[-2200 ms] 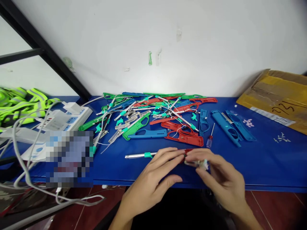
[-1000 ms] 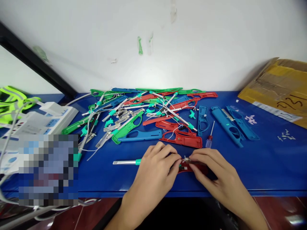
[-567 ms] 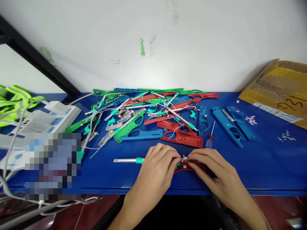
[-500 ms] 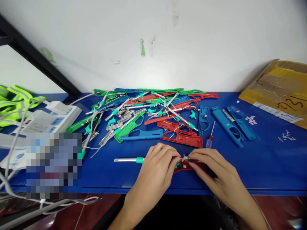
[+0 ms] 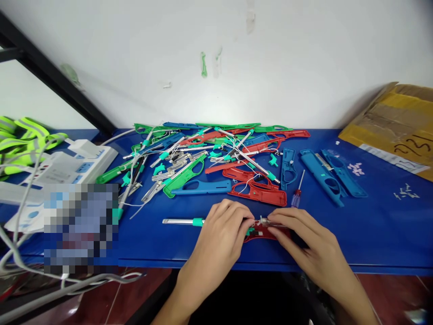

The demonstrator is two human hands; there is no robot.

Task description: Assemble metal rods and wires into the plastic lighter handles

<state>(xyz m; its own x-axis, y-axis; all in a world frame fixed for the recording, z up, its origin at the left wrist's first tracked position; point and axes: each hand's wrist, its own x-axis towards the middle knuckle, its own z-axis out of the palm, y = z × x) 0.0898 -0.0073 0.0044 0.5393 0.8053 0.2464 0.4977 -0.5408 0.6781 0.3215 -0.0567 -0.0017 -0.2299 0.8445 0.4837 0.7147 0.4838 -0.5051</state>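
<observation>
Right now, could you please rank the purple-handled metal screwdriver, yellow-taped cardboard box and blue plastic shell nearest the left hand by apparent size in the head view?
Cardboard box, partly out of frame
Blue plastic shell
Screwdriver

Red casing (image 5: 269, 233): smooth plastic | silver tube (image 5: 179, 221): shiny metal | surface (image 5: 145, 243): smooth, glossy | box (image 5: 379, 121): cardboard under glossy tape (image 5: 406, 104)
</observation>
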